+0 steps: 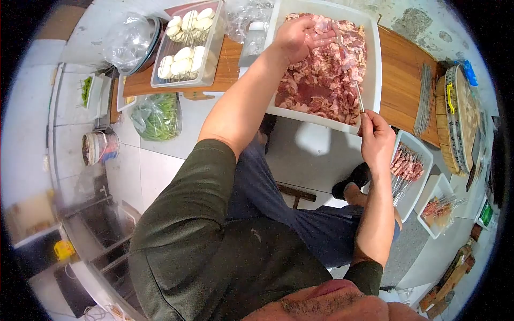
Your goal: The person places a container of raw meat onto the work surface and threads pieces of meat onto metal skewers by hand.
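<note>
Over the upper part of a white tub (377, 69) of raw cut meat (326, 80), my left hand (302, 40) lies palm up, fingers stretched out and touching the meat. Pieces of meat lie against its fingertips. At the tub's lower right edge, my right hand (375, 132) is closed round the lower end of a thin metal skewer (360, 99). The skewer points up over the meat, and its tip is hard to make out among the pieces.
Bare skewers (423, 99) lie on the wooden table (399, 69), beside a round chopping block (455, 117). Lower right, trays hold skewered meat (408, 163) (436, 208). Upper left is a clear box (184, 45) of pale slices. A bag of greens (158, 117) and a bucket (100, 147) stand left.
</note>
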